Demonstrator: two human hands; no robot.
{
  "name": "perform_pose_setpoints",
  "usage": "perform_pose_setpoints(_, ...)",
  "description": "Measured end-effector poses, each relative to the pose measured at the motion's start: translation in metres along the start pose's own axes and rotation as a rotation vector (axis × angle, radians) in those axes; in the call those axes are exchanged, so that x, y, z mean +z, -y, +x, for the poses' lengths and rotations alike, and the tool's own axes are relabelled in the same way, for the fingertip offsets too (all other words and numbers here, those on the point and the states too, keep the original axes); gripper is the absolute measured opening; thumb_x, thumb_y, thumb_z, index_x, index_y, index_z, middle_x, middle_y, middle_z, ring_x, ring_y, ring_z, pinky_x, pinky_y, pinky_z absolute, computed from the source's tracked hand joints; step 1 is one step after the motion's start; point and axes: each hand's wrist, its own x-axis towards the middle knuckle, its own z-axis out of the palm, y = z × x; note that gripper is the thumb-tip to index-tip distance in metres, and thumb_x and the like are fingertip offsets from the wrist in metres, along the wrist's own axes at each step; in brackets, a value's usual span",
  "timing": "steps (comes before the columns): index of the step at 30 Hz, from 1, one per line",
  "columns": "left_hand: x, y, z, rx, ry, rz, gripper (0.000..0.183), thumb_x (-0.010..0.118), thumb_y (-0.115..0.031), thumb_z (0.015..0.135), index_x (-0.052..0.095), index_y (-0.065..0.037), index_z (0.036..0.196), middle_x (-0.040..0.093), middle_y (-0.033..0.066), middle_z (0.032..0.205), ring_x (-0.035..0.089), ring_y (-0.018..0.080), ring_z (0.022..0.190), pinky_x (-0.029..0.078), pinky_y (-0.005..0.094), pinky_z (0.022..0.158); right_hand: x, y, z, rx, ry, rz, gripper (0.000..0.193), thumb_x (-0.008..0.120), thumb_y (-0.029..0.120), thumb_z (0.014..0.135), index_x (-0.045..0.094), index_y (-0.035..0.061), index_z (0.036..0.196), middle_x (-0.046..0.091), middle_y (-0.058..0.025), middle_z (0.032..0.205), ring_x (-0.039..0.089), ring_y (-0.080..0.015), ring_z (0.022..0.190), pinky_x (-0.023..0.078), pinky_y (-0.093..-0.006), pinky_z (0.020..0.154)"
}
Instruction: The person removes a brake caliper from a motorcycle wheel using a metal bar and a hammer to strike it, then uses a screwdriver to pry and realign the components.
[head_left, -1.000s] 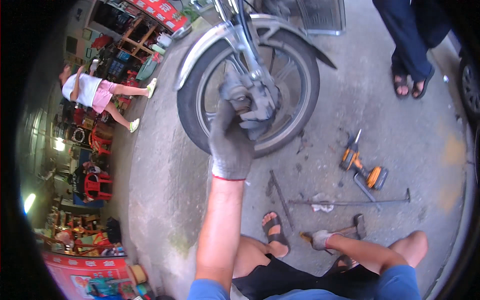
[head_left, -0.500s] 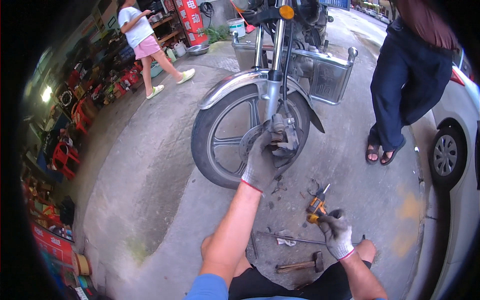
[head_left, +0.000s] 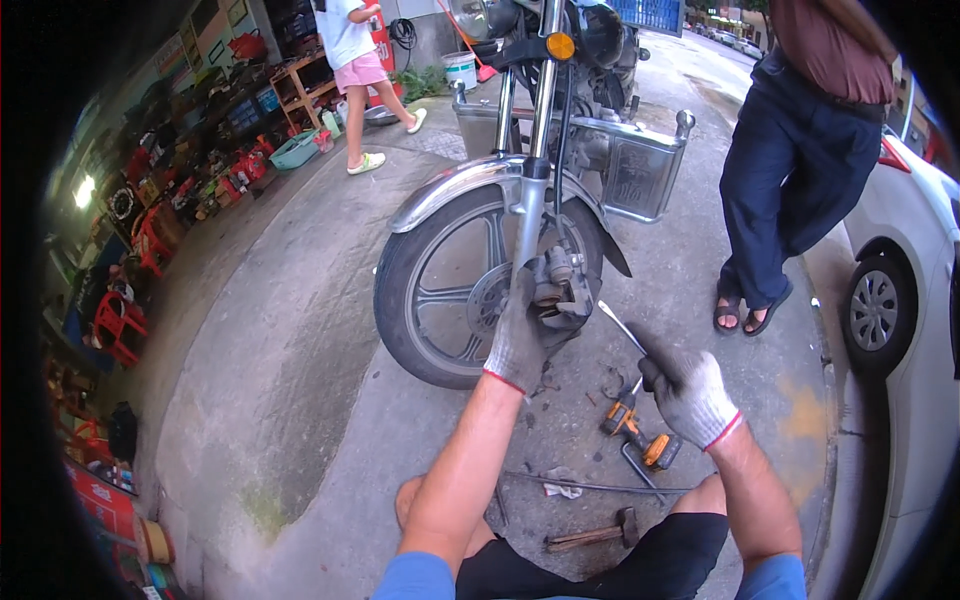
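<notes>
My left hand (head_left: 518, 338), in a grey work glove, is closed around a brake caliper (head_left: 560, 283) beside the motorcycle's front wheel (head_left: 392, 290). The caliper sits below the fork leg (head_left: 528, 215), near the brake disc (head_left: 484, 302). In my gloved right hand (head_left: 690, 385) is a screwdriver (head_left: 622, 328), its handle hidden in my fist. The bare metal shaft slants up and left, its tip a little apart from the caliper. Below that hand, an orange and black cordless drill (head_left: 622, 414) lies on the ground.
A hammer (head_left: 598, 536), a long thin bar (head_left: 590, 487) and a crumpled white rag (head_left: 563, 490) lie before my knees. At right, a person in dark trousers (head_left: 795, 180) stands beside a silver car (head_left: 915, 215). Another person (head_left: 355, 70) walks past cluttered shop shelves (head_left: 300, 92).
My right hand has risen from over the drill toward the caliper, and the screwdriver's shaft now shows in it. My left hand keeps its hold. The person in pink shorts has moved right.
</notes>
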Motion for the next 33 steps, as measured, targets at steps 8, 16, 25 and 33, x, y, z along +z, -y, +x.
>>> perform_pose_setpoints(8,0.007,-0.005,-0.007,-0.004,-0.011,0.092,0.048,0.042,-0.047,0.101,0.057,-0.003,0.113,0.064,0.0083,0.099,0.065,0.0187,0.084,0.055,0.0357,0.076,-0.015,0.009,0.043,-0.069,0.231,-0.162,0.038,0.055,0.001,0.086,0.061,0.0053,0.123,0.062,-0.0152,0.067,0.065,-0.0281,0.061,0.053,-0.0380,0.059)
perform_pose_setpoints(16,-0.003,0.001,-0.002,-0.010,-0.002,0.139,0.050,0.038,-0.043,0.103,0.056,-0.002,0.127,0.068,0.0106,0.107,0.065,0.0207,0.098,0.051,0.0361,0.091,-0.015,0.016,0.055,-0.114,0.266,-0.223,0.043,0.057,0.002,0.080,0.061,0.0077,0.123,0.064,-0.0183,0.075,0.065,-0.0344,0.069,0.053,-0.0412,0.063)
perform_pose_setpoints(25,0.001,-0.001,-0.004,0.025,-0.009,0.161,0.047,0.038,-0.039,0.104,0.053,-0.004,0.131,0.068,0.0102,0.106,0.066,0.0192,0.094,0.051,0.0333,0.089,-0.018,0.024,0.068,-0.029,0.398,-0.290,0.052,0.056,-0.001,0.076,0.059,0.0084,0.127,0.067,-0.0195,0.086,0.066,-0.0348,0.078,0.054,-0.0414,0.068)
perform_pose_setpoints(33,0.000,0.003,0.003,0.120,-0.016,0.214,0.039,0.038,-0.032,0.105,0.055,-0.003,0.126,0.067,0.0085,0.104,0.065,0.0166,0.091,0.052,0.0319,0.082,0.006,0.013,0.059,0.019,0.318,-0.322,0.056,0.055,-0.003,0.074,0.059,0.0107,0.128,0.069,-0.0168,0.086,0.068,-0.0338,0.079,0.055,-0.0407,0.069)
